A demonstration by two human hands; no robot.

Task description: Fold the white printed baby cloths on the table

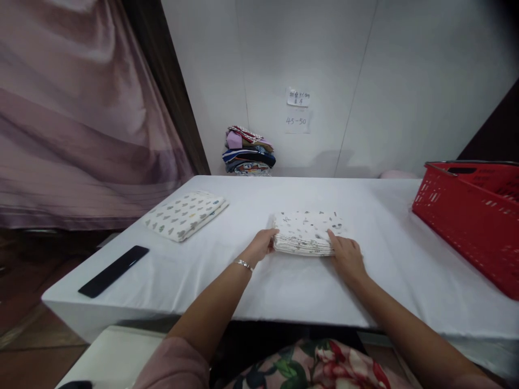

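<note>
A white cloth with small dark prints (304, 227), folded into a thick stack of several layers, lies near the middle of the table. My left hand (264, 243) grips its left edge, thumb on top and fingers at the side. At its right front corner is my right hand (346, 254), with the thumb or a finger on top and the rest curled round the edge. The layered folds face me between the two hands. Farther left lies another folded white cloth with grey-green cloud-like prints (186, 213), touched by neither hand.
On the white-covered table (227, 281), a flat black object (114, 271) lies at the left front. A red basket (474, 216) stands at the right. Folded fabrics (249, 154) are piled behind the table's far edge, by the wall with paper signs (297, 121).
</note>
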